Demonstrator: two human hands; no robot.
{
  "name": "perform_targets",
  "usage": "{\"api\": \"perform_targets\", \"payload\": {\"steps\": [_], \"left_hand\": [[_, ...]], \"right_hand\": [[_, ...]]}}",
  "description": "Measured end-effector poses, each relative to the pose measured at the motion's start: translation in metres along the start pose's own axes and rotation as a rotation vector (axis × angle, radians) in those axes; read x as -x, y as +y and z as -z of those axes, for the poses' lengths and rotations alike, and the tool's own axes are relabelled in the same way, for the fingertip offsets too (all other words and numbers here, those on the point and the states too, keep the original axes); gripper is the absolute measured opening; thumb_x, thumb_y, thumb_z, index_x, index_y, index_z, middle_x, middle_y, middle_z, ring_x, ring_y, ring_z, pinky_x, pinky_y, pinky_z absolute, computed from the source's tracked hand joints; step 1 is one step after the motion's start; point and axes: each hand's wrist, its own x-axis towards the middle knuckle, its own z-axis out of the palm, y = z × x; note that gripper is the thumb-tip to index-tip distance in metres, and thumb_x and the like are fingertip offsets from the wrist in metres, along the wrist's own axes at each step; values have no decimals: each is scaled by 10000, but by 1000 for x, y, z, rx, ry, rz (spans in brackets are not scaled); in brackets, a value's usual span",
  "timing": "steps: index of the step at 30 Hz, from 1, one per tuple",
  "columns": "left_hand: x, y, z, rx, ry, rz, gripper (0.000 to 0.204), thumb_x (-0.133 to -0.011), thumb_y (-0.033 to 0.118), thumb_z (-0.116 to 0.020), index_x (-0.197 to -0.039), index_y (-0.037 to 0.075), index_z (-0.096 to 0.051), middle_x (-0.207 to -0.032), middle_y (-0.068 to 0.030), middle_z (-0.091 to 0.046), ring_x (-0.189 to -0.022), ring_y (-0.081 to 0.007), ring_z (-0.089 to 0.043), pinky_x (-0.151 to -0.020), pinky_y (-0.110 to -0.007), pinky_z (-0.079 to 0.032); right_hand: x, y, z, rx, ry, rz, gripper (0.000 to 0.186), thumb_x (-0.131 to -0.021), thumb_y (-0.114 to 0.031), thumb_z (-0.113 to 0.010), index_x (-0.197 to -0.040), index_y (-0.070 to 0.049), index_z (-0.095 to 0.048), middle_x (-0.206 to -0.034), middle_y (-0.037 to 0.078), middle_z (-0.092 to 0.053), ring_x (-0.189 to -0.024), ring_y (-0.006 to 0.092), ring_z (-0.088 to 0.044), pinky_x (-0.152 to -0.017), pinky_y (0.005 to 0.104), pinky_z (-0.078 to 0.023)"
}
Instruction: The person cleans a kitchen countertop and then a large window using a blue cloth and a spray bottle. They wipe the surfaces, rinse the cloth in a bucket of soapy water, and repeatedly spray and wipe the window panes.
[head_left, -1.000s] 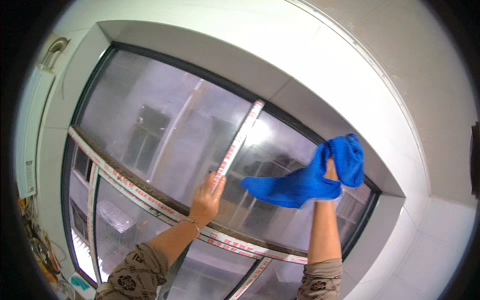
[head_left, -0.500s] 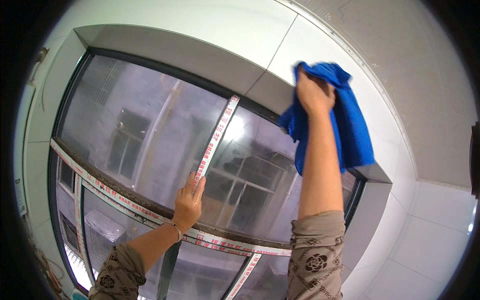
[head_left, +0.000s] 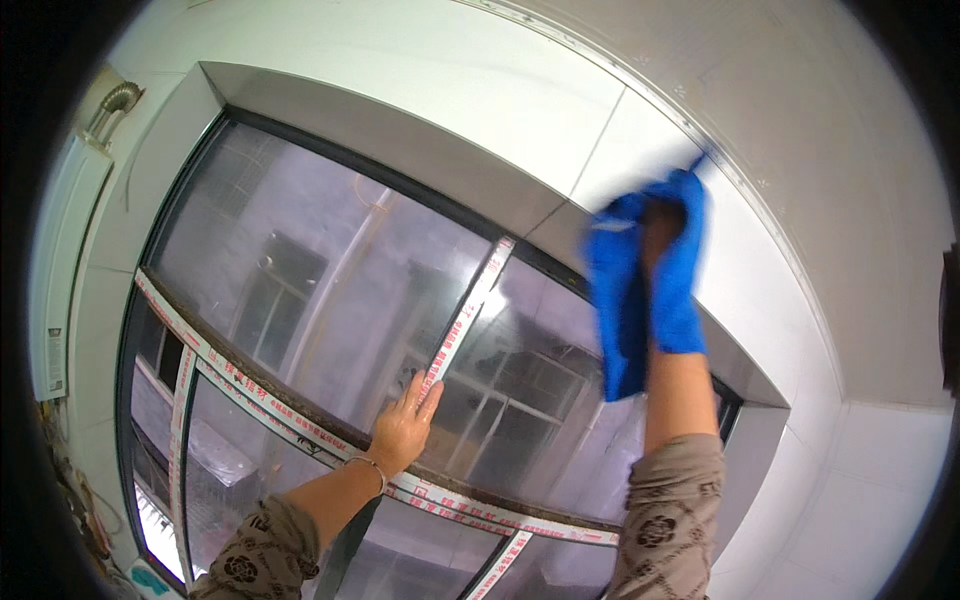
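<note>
My left hand (head_left: 404,428) grips the vertical window bar (head_left: 465,310), which carries red-printed protective tape, just above the long crossbar (head_left: 258,394). My right hand (head_left: 658,252) holds a blue cloth (head_left: 628,315), which is blurred by motion and hides most of its fingers. The cloth is raised at the top right of the window, over the white tiled wall (head_left: 585,115) and the upper frame. Whether it touches either is unclear. Behind both hands are hazy glass panes (head_left: 295,235) in dark frames.
A white wall appliance (head_left: 70,270) with a flexible metal duct (head_left: 118,105) stands at the left, above cluttered cords or pipes. A ceiling (head_left: 800,150) with pale trim meets the tiles at upper right. Another building shows through the glass.
My right hand has swept the blue cloth up from the upper right pane to the wall above, and the cloth now hangs differently. My left hand stays on the bar; the view has shifted slightly.
</note>
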Motion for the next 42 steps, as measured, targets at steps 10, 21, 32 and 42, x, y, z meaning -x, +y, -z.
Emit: {"api": "perform_targets", "payload": {"steps": [10,21,32,42], "left_hand": [[3,10,-14,302,-91,16,578,-737,8,-505,-1300,54,-385,-1336,-252,-301,-1174,-351,-410,-799,-377,-380],[5,9,-21,339,-76,4,626,-757,12,-505,-1345,107,-313,-1364,-238,-248,-1195,-335,-391,-834,-379,-352],[9,4,-10,319,-71,29,577,-718,-11,-490,-1285,64,-416,-1347,-244,-278,-1190,-312,-393,-841,-363,-336],[2,2,-3,304,-74,16,491,-747,-21,-469,-1236,4,-443,-1302,-291,-305,-1022,-373,-476,-829,-403,-377]], "right_hand": [[-159,4,137,1951,532,-182,568,-827,-506,-352,-1199,-105,-505,-1253,125,-480,-1152,319,-445,-951,456,-316],[-114,120,-210,1352,-472,348,694,-792,-603,-452,-1307,-140,-405,-1319,201,-386,-1240,366,-335,-1045,448,-231],[-54,-45,45,1417,251,103,414,-805,-214,-566,-1189,-93,-469,-1050,152,-554,-936,247,-543,-812,341,-433],[-77,72,-155,1791,37,134,461,-832,-352,-484,-1222,-109,-446,-1185,175,-497,-1058,359,-498,-904,461,-393]]}}
